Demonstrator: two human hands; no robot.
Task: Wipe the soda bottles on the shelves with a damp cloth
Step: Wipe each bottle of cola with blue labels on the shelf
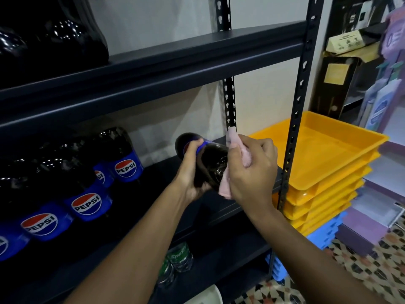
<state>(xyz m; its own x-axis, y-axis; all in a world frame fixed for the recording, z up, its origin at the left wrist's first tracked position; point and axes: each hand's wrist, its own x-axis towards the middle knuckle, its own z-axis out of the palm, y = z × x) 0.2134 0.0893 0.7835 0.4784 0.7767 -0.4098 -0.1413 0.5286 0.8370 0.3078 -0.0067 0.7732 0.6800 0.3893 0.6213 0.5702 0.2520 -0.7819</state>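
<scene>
A dark Pepsi bottle (210,161) with a blue label lies tilted on its side in front of the middle shelf (219,207). My left hand (189,172) grips it round the label end. My right hand (252,170) holds a pink cloth (237,148) pressed against the bottle's base end. Several more Pepsi bottles (87,194) stand in a row on the left of the same shelf.
Dark bottles (52,44) stand on the upper shelf. Green Sprite bottles (178,260) sit on the shelf below. The rack's perforated black post (293,132) stands just right of my hands. Behind it is a stack of yellow trays (324,163) on blue crates (324,235).
</scene>
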